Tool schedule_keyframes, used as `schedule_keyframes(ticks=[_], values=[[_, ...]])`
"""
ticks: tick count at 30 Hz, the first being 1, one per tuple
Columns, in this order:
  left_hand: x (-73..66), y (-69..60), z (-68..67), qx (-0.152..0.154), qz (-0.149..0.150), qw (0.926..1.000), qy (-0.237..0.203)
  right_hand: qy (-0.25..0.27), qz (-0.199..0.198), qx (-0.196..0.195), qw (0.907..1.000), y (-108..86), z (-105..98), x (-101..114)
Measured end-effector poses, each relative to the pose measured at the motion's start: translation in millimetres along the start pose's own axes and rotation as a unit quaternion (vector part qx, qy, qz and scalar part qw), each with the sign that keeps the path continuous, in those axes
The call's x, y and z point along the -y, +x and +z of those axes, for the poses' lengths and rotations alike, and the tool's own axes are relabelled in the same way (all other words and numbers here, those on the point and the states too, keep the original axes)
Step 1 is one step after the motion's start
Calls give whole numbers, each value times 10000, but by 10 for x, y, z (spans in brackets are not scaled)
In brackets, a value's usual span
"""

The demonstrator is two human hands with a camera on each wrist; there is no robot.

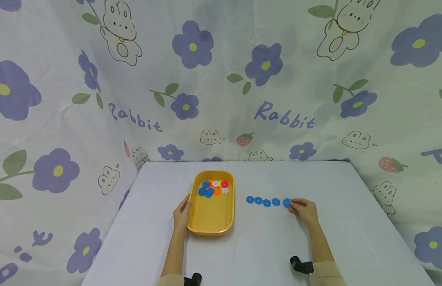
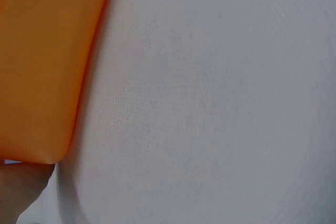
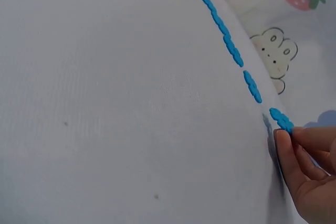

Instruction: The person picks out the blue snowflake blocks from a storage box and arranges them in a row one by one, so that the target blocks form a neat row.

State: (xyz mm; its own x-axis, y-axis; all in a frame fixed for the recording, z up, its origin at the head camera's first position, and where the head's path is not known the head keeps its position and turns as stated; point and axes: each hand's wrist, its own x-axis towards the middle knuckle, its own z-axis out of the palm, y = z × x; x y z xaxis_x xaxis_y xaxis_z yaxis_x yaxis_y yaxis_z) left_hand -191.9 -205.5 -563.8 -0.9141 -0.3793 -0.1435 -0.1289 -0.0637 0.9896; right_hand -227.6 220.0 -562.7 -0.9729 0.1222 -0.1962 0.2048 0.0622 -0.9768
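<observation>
My right hand [image 1: 305, 210] pinches a blue flower-shaped plastic piece [image 1: 286, 202] between thumb and fingers, at the right end of a row of several like blue pieces [image 1: 266, 203]. In the right wrist view the held piece [image 3: 281, 119] sits a small gap away from the row. With its thumb at the rim, my left hand [image 1: 181, 216] grips the left side of a yellow plastic tray [image 1: 212, 216]. Part of that hand [image 2: 23, 190] shows below the tray [image 2: 47, 66] in the left wrist view; its other fingers are hidden.
Blue, orange, white and red flower pieces [image 1: 217, 191] lie in the far part of the tray. A white cloth covers the table [image 1: 249, 250]. Behind it hangs a curtain [image 1: 221, 87] printed with rabbits and purple flowers.
</observation>
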Motion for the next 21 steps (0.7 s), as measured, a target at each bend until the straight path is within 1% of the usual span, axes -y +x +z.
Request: schedule_keyframes(ticks=[10, 21], values=[[-7, -1, -6, -7, 20, 9999, 105, -478, -116, -62, 9988, 72, 31, -8], [6, 7, 2, -9, 36, 10000, 58, -910, -389, 237, 9948, 106, 29, -44]])
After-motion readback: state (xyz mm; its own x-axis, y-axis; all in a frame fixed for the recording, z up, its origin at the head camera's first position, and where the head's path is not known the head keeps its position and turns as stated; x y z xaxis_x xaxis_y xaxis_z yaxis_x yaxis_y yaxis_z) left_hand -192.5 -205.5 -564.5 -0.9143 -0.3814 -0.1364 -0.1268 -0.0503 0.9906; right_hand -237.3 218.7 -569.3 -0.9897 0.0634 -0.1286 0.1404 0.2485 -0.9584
